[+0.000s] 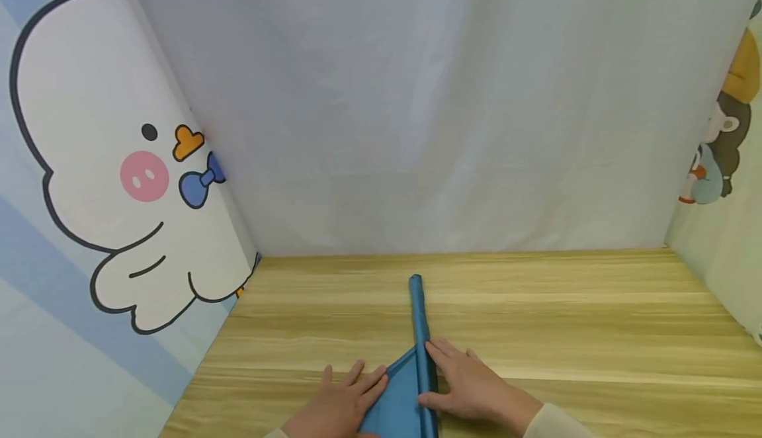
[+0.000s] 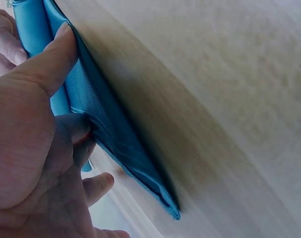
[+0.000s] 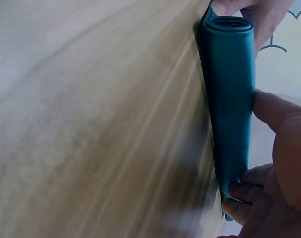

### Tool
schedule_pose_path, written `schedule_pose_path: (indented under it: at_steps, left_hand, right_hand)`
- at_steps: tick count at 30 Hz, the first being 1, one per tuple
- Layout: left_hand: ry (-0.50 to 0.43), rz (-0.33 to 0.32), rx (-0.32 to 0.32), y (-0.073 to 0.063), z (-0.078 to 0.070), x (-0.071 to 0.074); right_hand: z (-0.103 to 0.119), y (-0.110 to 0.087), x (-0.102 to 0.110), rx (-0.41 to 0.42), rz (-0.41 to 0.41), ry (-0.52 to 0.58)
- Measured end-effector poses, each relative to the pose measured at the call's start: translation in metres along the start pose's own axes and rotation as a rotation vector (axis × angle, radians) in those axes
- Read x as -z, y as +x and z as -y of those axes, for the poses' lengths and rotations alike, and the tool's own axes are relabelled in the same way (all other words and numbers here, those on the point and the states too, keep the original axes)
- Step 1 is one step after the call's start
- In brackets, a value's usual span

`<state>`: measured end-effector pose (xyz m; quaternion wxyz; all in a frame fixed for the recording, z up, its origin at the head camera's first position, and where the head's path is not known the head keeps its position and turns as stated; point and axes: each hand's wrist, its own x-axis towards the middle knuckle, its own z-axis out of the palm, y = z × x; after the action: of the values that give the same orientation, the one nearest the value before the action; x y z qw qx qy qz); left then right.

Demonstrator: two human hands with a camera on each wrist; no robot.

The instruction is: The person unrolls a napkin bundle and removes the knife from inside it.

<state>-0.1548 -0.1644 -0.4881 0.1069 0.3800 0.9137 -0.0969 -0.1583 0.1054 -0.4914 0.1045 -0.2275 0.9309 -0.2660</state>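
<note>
A blue cloth [image 1: 394, 398] with a slight sheen lies on the table, partly wound into a long narrow roll [image 1: 418, 315] that points away from me. To the left of the roll, its flat part tapers along a slanted edge. My left hand [image 1: 336, 405] rests on that flat part with fingers spread, thumb and index finger touching the cloth [image 2: 123, 144] in the left wrist view. From the right, my right hand [image 1: 470, 385] presses against the roll, thumb and fingertips apart along its side. Wound layers show at the near end of the roll [image 3: 232, 99] in the right wrist view.
The wood-grain table [image 1: 595, 332] extends to both sides and behind the cloth. A pale grey curtain [image 1: 446, 107] hangs at its far edge. Printed panels stand at the sides, with a cartoon duck [image 1: 89, 94] on the left one.
</note>
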Motion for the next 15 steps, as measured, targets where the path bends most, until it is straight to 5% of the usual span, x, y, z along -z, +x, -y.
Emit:
schedule_pose_path:
  at_steps: [15]
  left_hand:
    - [0.004, 0.019, 0.005, -0.0027, -0.0006, 0.0047]
  right_hand:
    - [-0.0036, -0.0086, 0.0015, -0.035, 0.000, 0.045]
